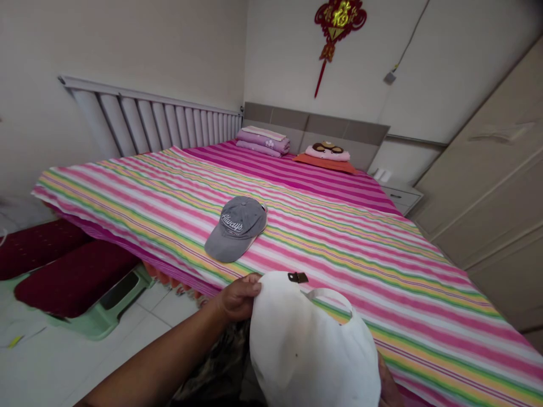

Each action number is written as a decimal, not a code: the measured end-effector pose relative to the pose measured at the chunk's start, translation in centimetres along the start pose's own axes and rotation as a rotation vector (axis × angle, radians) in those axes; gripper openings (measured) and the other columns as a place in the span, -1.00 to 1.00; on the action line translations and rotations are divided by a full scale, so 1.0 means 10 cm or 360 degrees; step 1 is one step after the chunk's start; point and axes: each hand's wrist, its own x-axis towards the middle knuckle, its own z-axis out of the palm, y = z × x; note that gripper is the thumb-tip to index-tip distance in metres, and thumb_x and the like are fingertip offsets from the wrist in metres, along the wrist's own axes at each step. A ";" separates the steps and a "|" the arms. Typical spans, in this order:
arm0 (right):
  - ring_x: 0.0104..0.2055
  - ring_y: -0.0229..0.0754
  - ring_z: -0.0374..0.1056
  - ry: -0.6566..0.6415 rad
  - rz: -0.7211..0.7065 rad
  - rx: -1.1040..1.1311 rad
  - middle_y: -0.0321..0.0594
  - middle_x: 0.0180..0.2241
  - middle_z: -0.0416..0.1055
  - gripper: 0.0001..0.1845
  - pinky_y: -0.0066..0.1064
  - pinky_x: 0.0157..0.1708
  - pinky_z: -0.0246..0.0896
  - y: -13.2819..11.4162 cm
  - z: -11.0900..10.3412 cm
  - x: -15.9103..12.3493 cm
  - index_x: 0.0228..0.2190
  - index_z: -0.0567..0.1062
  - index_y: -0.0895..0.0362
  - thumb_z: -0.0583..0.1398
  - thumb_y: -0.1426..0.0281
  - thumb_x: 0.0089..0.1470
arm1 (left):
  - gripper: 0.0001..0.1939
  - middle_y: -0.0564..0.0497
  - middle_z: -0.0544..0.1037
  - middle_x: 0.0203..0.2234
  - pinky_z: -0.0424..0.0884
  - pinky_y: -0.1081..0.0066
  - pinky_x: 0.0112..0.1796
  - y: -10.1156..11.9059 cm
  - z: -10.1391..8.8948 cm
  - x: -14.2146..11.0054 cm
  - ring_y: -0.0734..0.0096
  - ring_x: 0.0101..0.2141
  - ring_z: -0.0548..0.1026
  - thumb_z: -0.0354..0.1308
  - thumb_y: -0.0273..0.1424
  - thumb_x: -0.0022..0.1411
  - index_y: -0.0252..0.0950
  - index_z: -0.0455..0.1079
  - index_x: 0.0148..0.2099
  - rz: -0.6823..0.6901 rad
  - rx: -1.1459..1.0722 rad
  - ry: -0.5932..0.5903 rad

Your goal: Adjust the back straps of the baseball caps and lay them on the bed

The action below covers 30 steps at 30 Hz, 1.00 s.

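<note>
A white cap (314,345) is held up in front of me, its back opening and strap facing away toward the bed. A small dark metal buckle (297,277) shows on its rim. My left hand (241,297) is closed on the cap's left edge, thumb on top. At the cap's lower right, my right hand (388,384) is mostly hidden behind it; only part shows against the edge, and its fingers are out of sight. Beyond, a grey cap (238,228) with "Always" in white lettering lies on the striped sheet (339,249), brim toward me.
Folded purple bedding (263,141) and a pink folded item on an orange one (326,164) lie by the headboard (331,133). A radiator (161,121) lines the left wall. Stools with dark red covers (80,277) stand at lower left. A wardrobe (487,169) is at right.
</note>
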 end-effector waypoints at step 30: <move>-0.61 -0.26 0.16 -0.0600 -0.0214 -0.0034 -0.30 -0.68 0.32 -0.68 -0.46 -0.59 0.03 -0.41 0.55 -0.07 -0.49 0.41 0.11 0.29 0.14 -0.23 | -0.74 0.06 0.43 -0.70 0.18 0.62 -0.67 0.06 0.23 0.12 0.64 -0.72 0.30 0.36 -0.34 -0.23 -0.42 0.43 -0.49 -0.0270 0.0500 -0.0103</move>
